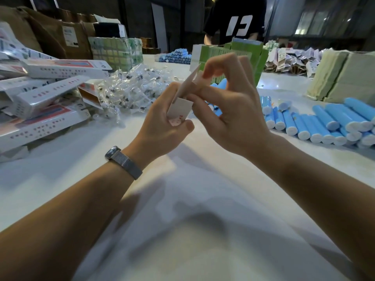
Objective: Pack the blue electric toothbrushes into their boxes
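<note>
My left hand [162, 120] grips a small white toothbrush box [180, 109] end-on above the white table [182, 199], its end flap [189, 82] standing up. My right hand [229, 110] is at that open end, fingers curled, its index finger and thumb on the flap and box mouth. A blue toothbrush handle [219, 86] shows just behind my right hand; whether it is held or inside the box cannot be told. Several blue toothbrush handles [316, 122] lie in a pile on the right.
White printed boxes [46, 94] are heaped at the left. Clear bagged brush heads [129, 88] lie behind them. Green cartons [239, 53], more blue handles [176, 55] and a person in a black shirt [237, 19] are at the far side. Pale stacked packs [345, 74] stand far right.
</note>
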Available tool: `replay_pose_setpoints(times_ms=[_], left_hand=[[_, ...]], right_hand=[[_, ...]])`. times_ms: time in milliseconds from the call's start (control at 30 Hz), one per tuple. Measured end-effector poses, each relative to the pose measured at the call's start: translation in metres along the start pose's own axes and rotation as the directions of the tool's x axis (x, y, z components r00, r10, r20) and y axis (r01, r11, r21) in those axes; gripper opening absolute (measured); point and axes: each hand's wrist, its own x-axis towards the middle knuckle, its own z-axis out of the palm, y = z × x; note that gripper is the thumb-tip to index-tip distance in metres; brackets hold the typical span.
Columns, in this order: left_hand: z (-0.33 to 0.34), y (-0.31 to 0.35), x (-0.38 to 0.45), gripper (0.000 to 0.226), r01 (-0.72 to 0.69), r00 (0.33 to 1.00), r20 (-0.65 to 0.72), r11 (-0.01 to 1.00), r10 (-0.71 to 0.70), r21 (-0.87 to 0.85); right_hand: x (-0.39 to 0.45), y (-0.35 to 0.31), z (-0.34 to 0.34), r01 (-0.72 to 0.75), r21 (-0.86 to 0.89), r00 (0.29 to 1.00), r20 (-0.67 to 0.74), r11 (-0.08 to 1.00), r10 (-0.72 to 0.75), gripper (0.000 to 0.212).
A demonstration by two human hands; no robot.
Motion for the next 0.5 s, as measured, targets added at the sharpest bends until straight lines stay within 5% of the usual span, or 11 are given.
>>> replay_pose_setpoints(times_ms=[267,433,500], left_hand=[[0.003,0.005,-0.001,0.042,0.058,0.996,-0.061,0.998,-0.057,0.004],[0.002,0.018,0.002,0.059,-0.013,0.996,-0.094,0.996,0.004,-0.093],[-0.001,0.026,0.005,0.063,-0.063,0.993,-0.109,0.987,0.047,-0.148]], right_hand=[[-0.005,-0.005,0.003,-0.074,0.047,0.991,0.117,0.996,0.068,0.045],[0.001,-0.006,-0.004,-0.144,0.412,0.990,0.062,0.900,0.130,0.019],[0.007,-0.009,-0.005,-0.216,0.578,0.970,0.033,0.787,0.241,0.029]])
